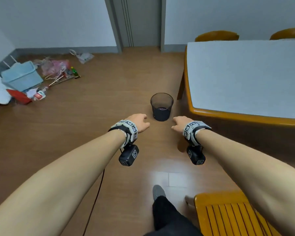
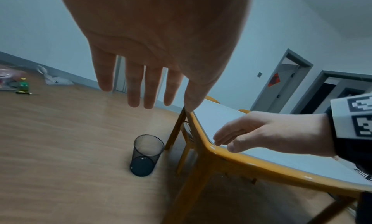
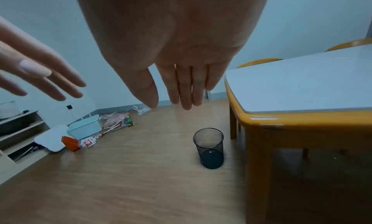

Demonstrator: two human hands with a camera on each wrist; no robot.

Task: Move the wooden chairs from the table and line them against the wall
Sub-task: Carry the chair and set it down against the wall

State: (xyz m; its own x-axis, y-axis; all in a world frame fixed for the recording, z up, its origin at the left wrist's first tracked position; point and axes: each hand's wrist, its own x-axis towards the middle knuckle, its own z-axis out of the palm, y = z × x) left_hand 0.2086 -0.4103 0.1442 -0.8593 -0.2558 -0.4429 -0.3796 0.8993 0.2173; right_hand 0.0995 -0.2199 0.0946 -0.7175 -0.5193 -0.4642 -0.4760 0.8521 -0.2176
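A wooden chair with a slatted seat (image 1: pixel 228 217) stands at the lower right, under my right forearm. Two more chair backs (image 1: pixel 216 35) (image 1: pixel 288 33) show behind the far side of the table (image 1: pixel 228 114), against the back wall. My left hand (image 1: pixel 140 122) and right hand (image 1: pixel 180 124) are stretched forward in the air over the floor, fingers straight and holding nothing. The wrist views show the left hand (image 2: pixel 141 90) and the right hand (image 3: pixel 181 90) with flat open palms.
A black mesh bin (image 1: pixel 161 106) stands on the floor just ahead of my hands, by the table's corner leg. A blue basket (image 1: pixel 21 76), bags and bottles lie along the left wall. A grey door (image 1: pixel 141 21) is straight ahead. My foot (image 1: pixel 158 191) is below.
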